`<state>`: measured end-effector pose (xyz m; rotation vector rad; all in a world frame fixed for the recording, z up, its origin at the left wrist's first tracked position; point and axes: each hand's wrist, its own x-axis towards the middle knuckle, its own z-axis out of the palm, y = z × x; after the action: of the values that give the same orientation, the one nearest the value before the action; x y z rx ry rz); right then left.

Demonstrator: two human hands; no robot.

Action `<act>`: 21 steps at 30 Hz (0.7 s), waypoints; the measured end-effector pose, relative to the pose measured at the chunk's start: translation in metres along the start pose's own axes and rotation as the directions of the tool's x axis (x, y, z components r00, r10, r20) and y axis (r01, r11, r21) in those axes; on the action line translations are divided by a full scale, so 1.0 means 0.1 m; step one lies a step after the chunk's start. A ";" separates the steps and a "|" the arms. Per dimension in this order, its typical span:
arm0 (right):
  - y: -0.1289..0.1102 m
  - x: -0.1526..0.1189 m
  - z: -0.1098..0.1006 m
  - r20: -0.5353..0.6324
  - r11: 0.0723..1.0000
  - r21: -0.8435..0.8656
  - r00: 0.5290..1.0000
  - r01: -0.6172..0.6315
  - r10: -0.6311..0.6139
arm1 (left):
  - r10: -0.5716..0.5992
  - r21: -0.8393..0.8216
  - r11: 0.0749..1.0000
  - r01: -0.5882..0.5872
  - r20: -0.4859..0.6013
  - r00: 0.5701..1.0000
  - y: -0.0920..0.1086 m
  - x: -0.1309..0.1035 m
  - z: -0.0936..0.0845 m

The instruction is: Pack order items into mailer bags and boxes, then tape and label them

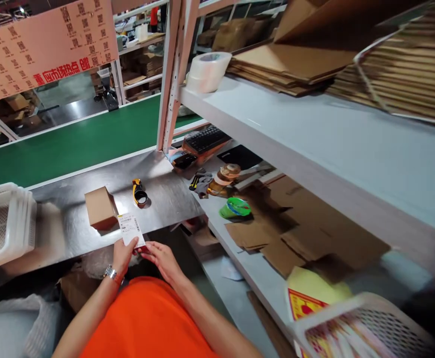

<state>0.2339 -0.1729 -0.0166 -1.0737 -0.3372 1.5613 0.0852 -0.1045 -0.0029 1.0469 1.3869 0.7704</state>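
A white shipping label (131, 228) with printed text and a barcode is held in front of my body, over the near edge of the metal bench. My left hand (123, 256), with a watch at its wrist, pinches the label's lower left part under the thumb. At the lower right corner, my right hand (163, 256) has its fingers closed on the label's edge. Something dark red shows beneath that corner, too small to name. Just beyond the label stands a small closed cardboard box (100, 209). An orange and black scanner-like tool or tape cutter (139, 194) lies to its right.
Stacked white plastic baskets (27, 223) stand left on the metal bench (168, 184). Behind runs a green conveyor belt (101, 139). To the right, a white shelf (314, 129) carries flat cardboard and tape rolls (207, 72); below are a green cup (235, 208) and a bottle (223, 181).
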 end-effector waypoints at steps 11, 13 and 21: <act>0.00 -0.09 -0.21 -0.003 0.993 -0.110 0.999 0.034 -0.034 | -0.021 0.012 1.000 0.020 0.122 0.992 -0.14 -0.10 0.16; 0.01 -0.08 -0.26 -0.016 0.986 -0.153 0.997 0.069 -0.072 | -0.020 0.080 0.997 0.007 0.159 0.987 -0.19 -0.10 0.19; 0.09 -0.03 -0.47 -0.129 0.947 -0.266 0.966 0.183 -0.223 | 0.329 0.340 0.862 -0.376 0.188 0.925 -0.09 -0.22 0.27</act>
<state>0.2645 -0.1941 -0.0465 -1.3070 -0.5320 1.2632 0.1086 -0.1316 -0.0053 1.6549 1.2745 0.7033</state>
